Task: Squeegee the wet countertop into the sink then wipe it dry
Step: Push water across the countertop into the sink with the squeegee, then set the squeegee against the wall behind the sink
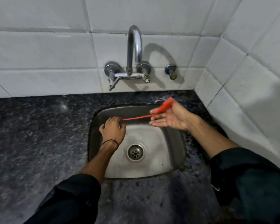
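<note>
White tile wall (39,50) runs along the back and turns a corner on the right. Dark speckled countertop (31,135) below it has a wide run left of the sink. There's only a narrow strip behind the sink and another between it and the right wall (tight on that side). The strip behind the sink shows glossy patches.

Steel sink (173,143) is set into the counter, front rim close to the person. Chrome tap (134,46) is wall-mounted and arches over the back rim. Small blue-collared valve (171,72) sits just right of it.

Dark sleeves are pushed up both forearms. White print on the right sleeve (249,183) is too small to read; no other writing.

Red squeegee (165,105) is in the air over the back half of the basin, blade edge-on, touching neither counter nor sink.
- right hand (170,118): palm up, thumb and upper fingers pinch the handle, lower fingers stretched straight
- left hand (113,130): knuckles up, fingers curled onto the blade's far end

Drain (135,152) is uncovered at basin centre. Thin black thread (111,141) circles the left wrist.
</note>
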